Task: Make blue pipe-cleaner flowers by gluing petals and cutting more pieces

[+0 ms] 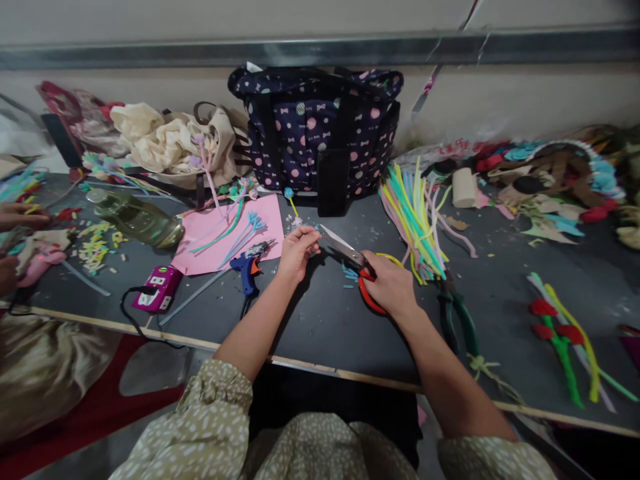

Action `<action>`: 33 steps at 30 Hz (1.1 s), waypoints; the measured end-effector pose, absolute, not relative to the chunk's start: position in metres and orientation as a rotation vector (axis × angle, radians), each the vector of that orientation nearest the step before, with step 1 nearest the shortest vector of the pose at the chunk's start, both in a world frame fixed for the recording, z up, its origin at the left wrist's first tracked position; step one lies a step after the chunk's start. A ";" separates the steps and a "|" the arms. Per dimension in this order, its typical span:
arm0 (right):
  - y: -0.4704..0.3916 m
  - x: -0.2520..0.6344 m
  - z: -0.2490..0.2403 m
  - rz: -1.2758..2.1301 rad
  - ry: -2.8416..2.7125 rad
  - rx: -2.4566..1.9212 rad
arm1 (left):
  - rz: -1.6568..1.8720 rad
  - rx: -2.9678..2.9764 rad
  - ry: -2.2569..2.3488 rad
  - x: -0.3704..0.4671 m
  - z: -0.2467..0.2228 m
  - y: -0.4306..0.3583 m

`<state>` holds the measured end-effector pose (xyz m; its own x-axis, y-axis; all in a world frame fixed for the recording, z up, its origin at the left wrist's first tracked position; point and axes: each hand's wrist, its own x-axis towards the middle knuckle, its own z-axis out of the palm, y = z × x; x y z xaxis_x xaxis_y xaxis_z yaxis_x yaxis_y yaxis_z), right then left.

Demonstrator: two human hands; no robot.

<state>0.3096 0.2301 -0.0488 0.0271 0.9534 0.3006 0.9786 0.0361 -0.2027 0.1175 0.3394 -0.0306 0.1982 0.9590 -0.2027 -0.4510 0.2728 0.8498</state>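
Note:
My right hand [391, 283] grips a pair of scissors [345, 248] by the orange-red handles, the blades pointing up and left. Just left of the blade tips, the fingers of my left hand [297, 252] are pinched together; whatever they hold is too small to make out. Short blue cut pieces [349, 273] lie on the dark table under the scissors. Beyond my left hand is a small yellow stem with a blue tip [290, 197]. A blue glue gun [245, 270] lies left of my left forearm, by a pink sheet [200, 250] bearing blue fuzzy-stem flowers [253, 227].
A patterned bag [295, 133] stands at the back, a phone [333, 180] leaning on it. To the right are a pipe-cleaner bundle [415, 227], green-handled pliers [457, 313] and red flowers [557, 333]. Leftward lie a bottle [137, 217], a purple box [158, 288] and another person's hand [23, 217].

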 end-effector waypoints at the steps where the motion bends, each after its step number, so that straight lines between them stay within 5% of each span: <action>1: 0.230 0.309 -0.048 -0.098 -1.968 -1.956 | 1.122 0.729 0.858 0.118 -0.031 0.340; 33: 0.230 0.308 -0.049 -0.040 -1.967 -1.935 | 1.048 0.697 0.812 0.122 -0.039 0.337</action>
